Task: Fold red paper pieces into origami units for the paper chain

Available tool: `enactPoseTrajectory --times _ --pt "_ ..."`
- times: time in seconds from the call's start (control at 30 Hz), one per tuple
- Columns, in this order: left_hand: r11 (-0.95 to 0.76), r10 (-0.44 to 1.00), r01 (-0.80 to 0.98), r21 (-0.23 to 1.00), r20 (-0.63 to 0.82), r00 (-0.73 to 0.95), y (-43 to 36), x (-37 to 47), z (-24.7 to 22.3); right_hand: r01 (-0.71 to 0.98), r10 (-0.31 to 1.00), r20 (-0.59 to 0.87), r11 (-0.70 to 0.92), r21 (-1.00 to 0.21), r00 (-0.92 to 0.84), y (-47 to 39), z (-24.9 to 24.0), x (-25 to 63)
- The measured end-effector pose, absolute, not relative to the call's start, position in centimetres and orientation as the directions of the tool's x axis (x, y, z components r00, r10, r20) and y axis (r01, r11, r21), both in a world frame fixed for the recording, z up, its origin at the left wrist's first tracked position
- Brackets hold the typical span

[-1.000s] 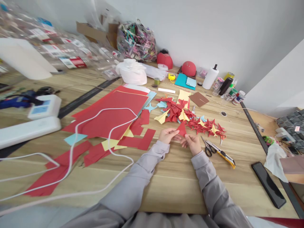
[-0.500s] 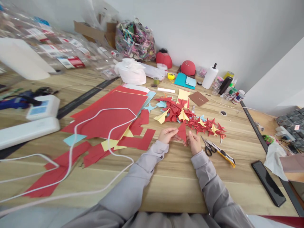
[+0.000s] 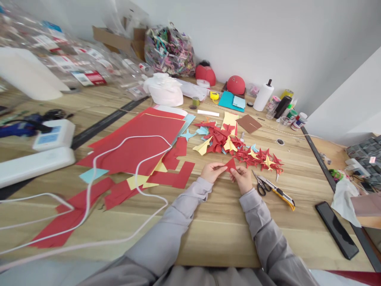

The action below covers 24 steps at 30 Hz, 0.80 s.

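Observation:
Between my hands is a small folded piece of red paper (image 3: 230, 165), pointed at the top. My left hand (image 3: 212, 171) pinches its left side, and my right hand (image 3: 241, 177) grips its lower right part with thumb and fingers. Just beyond lies a pile of folded paper shapes (image 3: 218, 137), mostly red with some yellow and blue. A row of red folded stars (image 3: 260, 157) extends from it to the right. Red paper strips (image 3: 186, 174) lie left of my left hand. Black-handled scissors (image 3: 261, 187) and a yellow cutter (image 3: 281, 193) rest right of my right hand.
Large red sheets (image 3: 139, 139) lie on the left, crossed by a white cable (image 3: 137, 174). A phone (image 3: 336, 229) rests at the right. Brown paper (image 3: 249, 123), a white bottle (image 3: 264, 96) and a stuffed plastic bag (image 3: 169, 51) stand or lie farther back.
The red paper has been turned and now shows as a lower, wider shape. My right hand's fingers have shifted left onto it, and my left hand has moved slightly.

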State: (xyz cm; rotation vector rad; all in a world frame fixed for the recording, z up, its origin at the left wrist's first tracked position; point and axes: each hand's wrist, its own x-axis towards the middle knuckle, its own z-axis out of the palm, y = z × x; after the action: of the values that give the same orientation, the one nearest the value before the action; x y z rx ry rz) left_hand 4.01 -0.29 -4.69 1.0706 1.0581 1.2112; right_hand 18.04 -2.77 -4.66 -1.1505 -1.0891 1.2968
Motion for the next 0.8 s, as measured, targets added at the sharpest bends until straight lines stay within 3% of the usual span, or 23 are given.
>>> enactPoseTrajectory --times 0.2,0.37,0.47,0.8 --pt "0.155 0.971 -0.294 0.943 -0.091 0.221 -0.7 4.2 -4.2 -0.257 0.987 -0.084 -0.046 -0.965 0.137 -2.5 -4.7 18.3" --pt "0.209 0.962 -0.362 0.908 -0.124 0.244 -0.9 4.5 -4.2 -0.089 0.998 -0.054 -0.053 -0.995 0.011 -2.7 -4.7 18.0" --pt "0.237 0.954 -0.362 0.901 -0.145 0.263 -0.9 4.5 -4.2 -0.079 0.999 -0.043 -0.042 -0.996 0.007 -2.7 -4.9 18.0" --pt "0.254 0.941 -0.331 0.909 -0.154 0.3 -0.9 4.4 -3.5 -0.289 0.983 -0.175 -0.15 -0.945 0.062 -2.7 -4.6 18.2"
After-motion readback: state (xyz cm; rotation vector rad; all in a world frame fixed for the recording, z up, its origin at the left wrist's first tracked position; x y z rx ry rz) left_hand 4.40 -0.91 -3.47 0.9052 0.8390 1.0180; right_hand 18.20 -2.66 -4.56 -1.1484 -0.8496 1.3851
